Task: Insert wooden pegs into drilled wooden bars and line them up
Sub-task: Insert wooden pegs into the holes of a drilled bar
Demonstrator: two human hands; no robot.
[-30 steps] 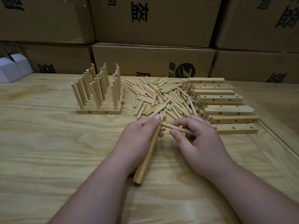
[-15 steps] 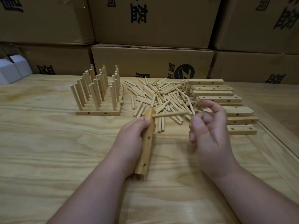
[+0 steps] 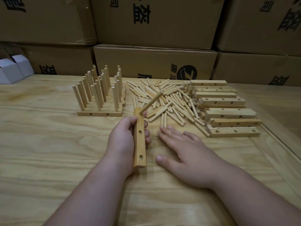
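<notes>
The left hand [image 3: 123, 141] grips a pale drilled wooden bar [image 3: 139, 137], one round wooden peg [image 3: 151, 102] slanting from its far hole toward one o'clock; the right hand [image 3: 187, 154] lies flat, fingers spread, holding nothing; loose pegs [image 3: 171, 101] lie beyond; pegged bars [image 3: 101, 95] at eleven o'clock; stacked bars [image 3: 228, 108] at two.

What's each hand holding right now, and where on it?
Left hand grips the drilled bar around its upper-middle; one peg sits in its top hole. Right hand holds nothing.

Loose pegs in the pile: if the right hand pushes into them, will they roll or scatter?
The loose pegs are round sticks, so they would probably roll. They lie crisscrossed and unfixed, so a push likely scatters several. The right hand lies flat beside two separate pegs, easier to pick.
</notes>
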